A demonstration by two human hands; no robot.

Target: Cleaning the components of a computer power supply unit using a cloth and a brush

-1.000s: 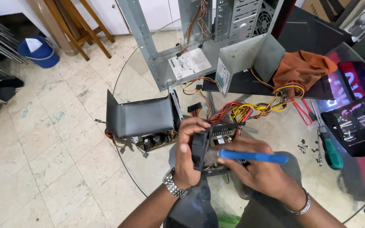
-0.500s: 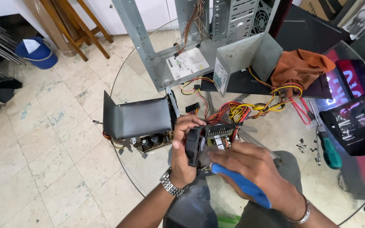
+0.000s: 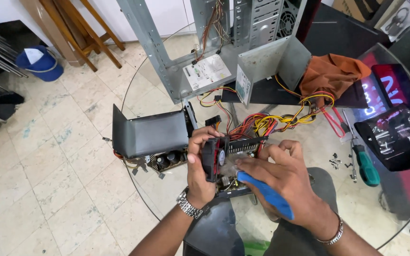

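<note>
Hands meet over the near edge of a round glass table. The left hand wraps its fingers round a small black fan, gripping it upright against an opened power supply board. The right hand is closed on a blue-handled tool, its tip hidden at the fan; the handle slants down toward the wrist. A bundle of red, yellow and black wires runs from the board toward the far side of the table. Just left of the fan stands a bent grey metal cover. At the far edge lies an open computer case, with an orange cloth beside it. Near the right edge rest red pliers, a green-handled screwdriver and a few loose screws.
</note>
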